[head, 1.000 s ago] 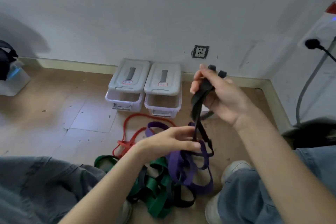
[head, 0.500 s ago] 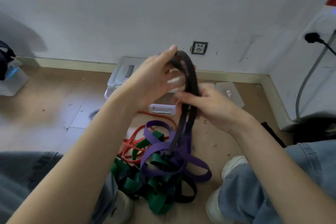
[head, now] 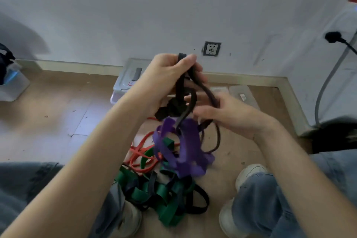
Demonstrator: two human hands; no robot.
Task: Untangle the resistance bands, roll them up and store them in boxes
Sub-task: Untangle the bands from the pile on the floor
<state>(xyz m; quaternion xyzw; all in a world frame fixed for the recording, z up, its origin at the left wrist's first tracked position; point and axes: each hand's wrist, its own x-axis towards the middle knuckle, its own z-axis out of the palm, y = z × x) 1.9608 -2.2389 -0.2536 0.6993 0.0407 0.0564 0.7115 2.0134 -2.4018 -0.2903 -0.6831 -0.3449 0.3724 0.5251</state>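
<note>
Black rubber, soft and light and a bit grippy, is what I have raised above the heap on the floor: my left hand (head: 166,81) has its fingers curled round the top of the black resistance band (head: 182,85), and my right hand (head: 228,116), just below it, pinches a lower strand, with the purple band (head: 185,147) dangling snagged from it. I judge it will stretch and drag its neighbours rather than slide, so I'd hold near the snag. Beyond the heap the storage box (head: 125,83) stands against the wall, bare floor to its left.
</note>
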